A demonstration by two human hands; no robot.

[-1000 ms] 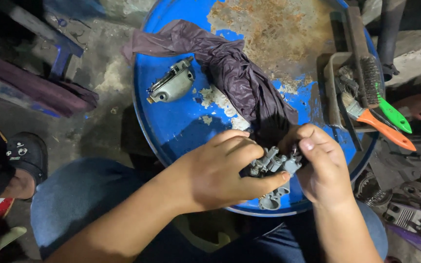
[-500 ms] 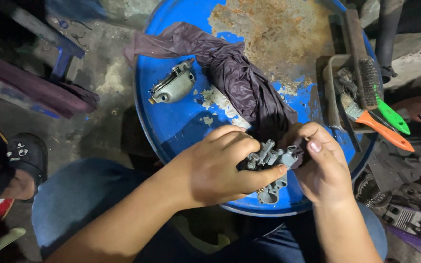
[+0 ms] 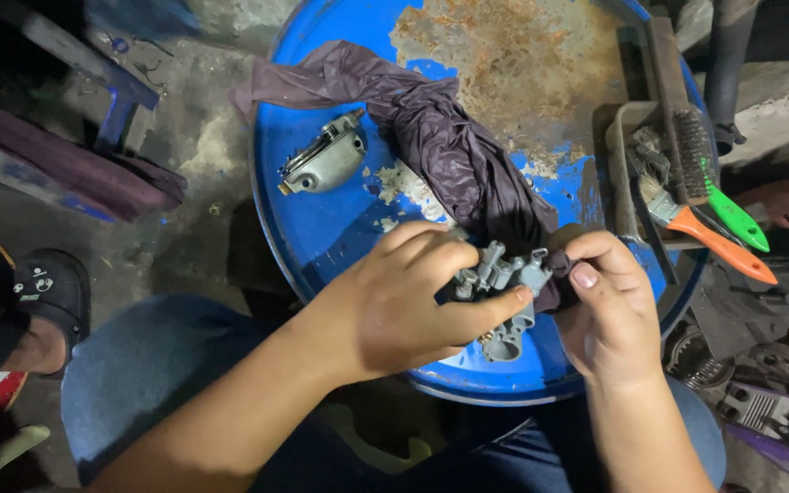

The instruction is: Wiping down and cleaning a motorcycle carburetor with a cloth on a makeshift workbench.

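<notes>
My left hand (image 3: pixel 413 297) grips a grey metal carburetor body (image 3: pixel 502 283) over the near edge of a blue drum lid (image 3: pixel 340 228). Its thumb lies along the part's lower side. My right hand (image 3: pixel 609 306) presses one end of a dark purple rag (image 3: pixel 449 146) against the part's right side. The rag trails away across the lid toward the far left. A grey metal bowl cover (image 3: pixel 321 164) lies on the lid to the left, apart from both hands.
A rusty patch (image 3: pixel 513 64) covers the lid's far side. At the right edge sit a wire brush (image 3: pixel 687 146) and brushes with orange (image 3: pixel 719 242) and green (image 3: pixel 737 219) handles. Engine parts (image 3: pixel 760 402) lie on the floor at right. A sandalled foot (image 3: pixel 43 310) is at left.
Both hands shifted slightly with the carburetor body, and the right hand's fingers moved the rag over the part's right side. The rest stayed in place.
</notes>
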